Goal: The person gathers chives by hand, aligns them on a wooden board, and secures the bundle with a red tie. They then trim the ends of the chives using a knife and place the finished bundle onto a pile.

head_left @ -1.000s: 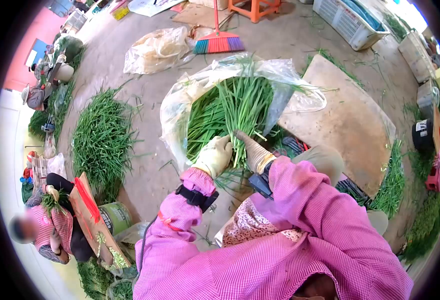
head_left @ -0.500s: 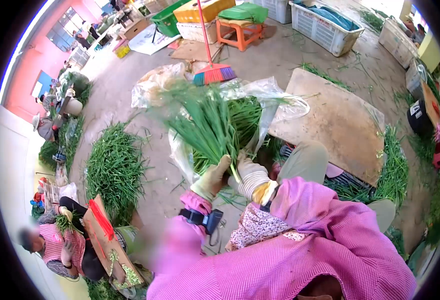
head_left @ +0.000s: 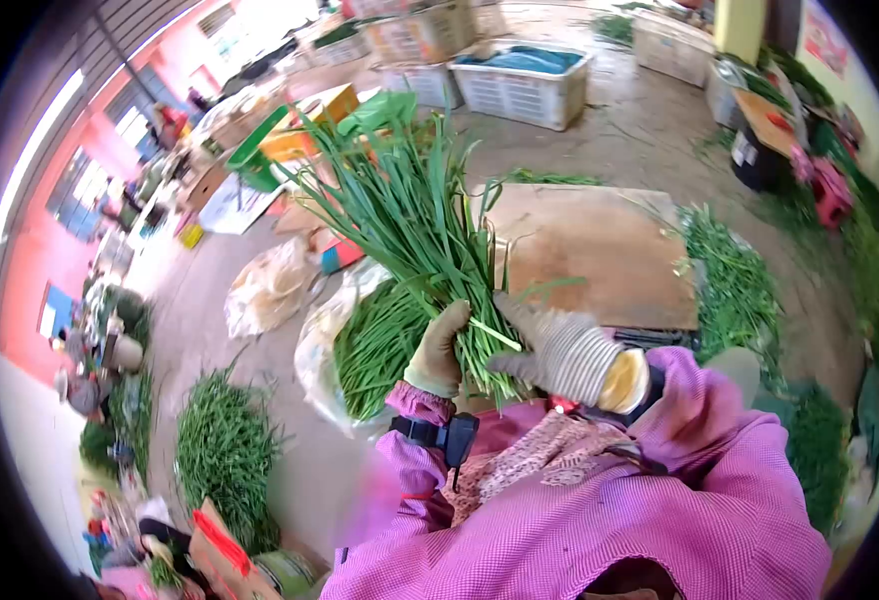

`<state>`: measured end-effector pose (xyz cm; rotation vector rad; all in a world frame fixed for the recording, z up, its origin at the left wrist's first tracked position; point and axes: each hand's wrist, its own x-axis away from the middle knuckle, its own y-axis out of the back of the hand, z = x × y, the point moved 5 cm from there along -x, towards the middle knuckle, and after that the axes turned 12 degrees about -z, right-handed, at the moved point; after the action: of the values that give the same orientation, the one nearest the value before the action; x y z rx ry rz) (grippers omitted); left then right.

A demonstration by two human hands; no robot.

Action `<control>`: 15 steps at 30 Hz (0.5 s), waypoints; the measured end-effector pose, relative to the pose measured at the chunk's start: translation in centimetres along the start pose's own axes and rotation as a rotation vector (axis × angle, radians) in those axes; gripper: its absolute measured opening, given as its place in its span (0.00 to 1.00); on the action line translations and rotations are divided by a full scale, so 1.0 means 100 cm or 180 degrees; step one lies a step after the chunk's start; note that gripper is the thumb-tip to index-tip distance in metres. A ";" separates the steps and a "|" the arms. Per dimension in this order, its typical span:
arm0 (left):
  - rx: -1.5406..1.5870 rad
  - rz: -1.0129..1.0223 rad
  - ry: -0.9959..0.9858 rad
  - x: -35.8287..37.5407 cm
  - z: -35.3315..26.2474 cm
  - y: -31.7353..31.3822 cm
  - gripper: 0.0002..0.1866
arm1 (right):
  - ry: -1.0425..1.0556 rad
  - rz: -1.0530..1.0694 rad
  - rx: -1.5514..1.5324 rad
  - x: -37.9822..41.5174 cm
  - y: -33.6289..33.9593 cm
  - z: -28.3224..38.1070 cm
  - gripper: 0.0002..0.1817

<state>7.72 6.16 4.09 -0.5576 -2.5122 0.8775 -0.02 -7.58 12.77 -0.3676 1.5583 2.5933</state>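
Observation:
A bunch of long green leafy stalks (head_left: 410, 220) stands upright before me, its pale cut ends pointing down toward my lap. My left hand (head_left: 440, 352), in a pale glove, is wrapped round the lower stalks from the left. On the right side of the bunch, my right hand (head_left: 550, 350), in a grey glove with a striped cuff, has its fingers apart and lies against the stalks. Behind and below the bunch, a clear plastic bag (head_left: 318, 350) lies open with more green stalks (head_left: 375, 350) in it.
A wooden board (head_left: 590, 255) lies just beyond my right hand. Green piles (head_left: 225, 450) (head_left: 735, 290) are on the floor at both sides. White crates (head_left: 525, 95) stand farther back. At lower left, a co-worker sits by a board with a red cloth (head_left: 222, 540).
The view has turned to the right. The bunch is now more upright and nearer, and my right hand has opened and moved to its right side. My left hand still holds the stalks.

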 end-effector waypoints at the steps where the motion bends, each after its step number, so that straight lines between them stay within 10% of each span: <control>1: -0.0116 0.0090 0.0081 -0.008 0.012 -0.009 0.26 | -0.0124 -0.0049 -0.0567 0.006 0.022 -0.014 0.34; 9: 0.0118 0.1011 0.1398 -0.028 0.106 -0.099 0.27 | -0.1698 -0.1034 -0.3639 0.017 0.070 -0.215 0.29; 15: -0.1434 0.1452 0.1421 -0.065 0.169 -0.122 0.28 | -0.1476 -0.1283 -0.4418 -0.005 0.107 -0.270 0.31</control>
<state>1.76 -14.11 -1.63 -1.3459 -2.1876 0.2589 2.50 -36.34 9.93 -0.0873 -0.5424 2.6395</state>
